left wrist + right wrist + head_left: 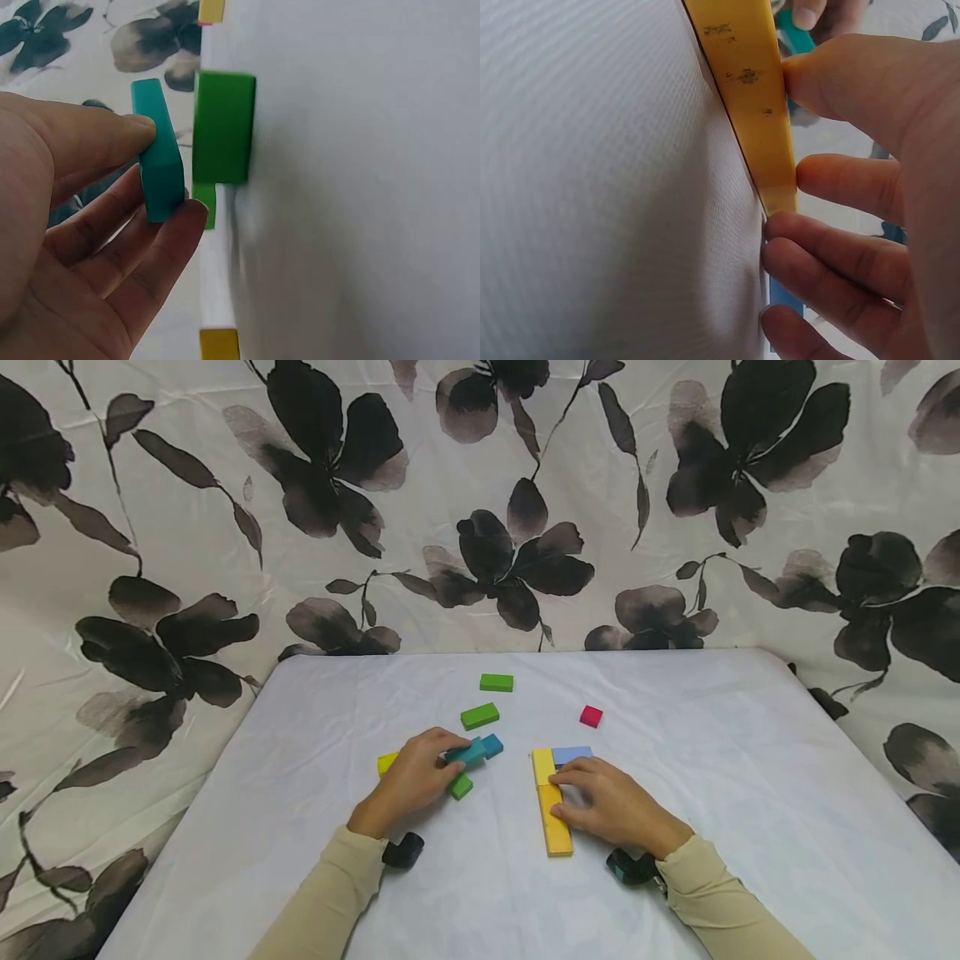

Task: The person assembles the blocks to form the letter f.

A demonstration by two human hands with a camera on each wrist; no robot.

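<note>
My left hand (416, 772) pinches a teal block (467, 754) between thumb and fingertips, held above the cloth in the left wrist view. A green block (461, 787) lies just below that hand, and a darker blue block (492, 745) appears at the teal block's far end. My right hand (611, 797) rests its thumb and fingertips along the right side of two yellow blocks, a near one (555, 822) and a far one (543, 768), set end to end. A light blue block (572, 755) extends rightward from the far yellow block, partly covered by the fingers.
Two green blocks, one farther (497, 682) and one nearer (480, 717), lie beyond the left hand. A red block (591, 717) sits at the back right. Another yellow block (386, 763) is partly hidden behind the left hand. White cloth covers the table (750, 777).
</note>
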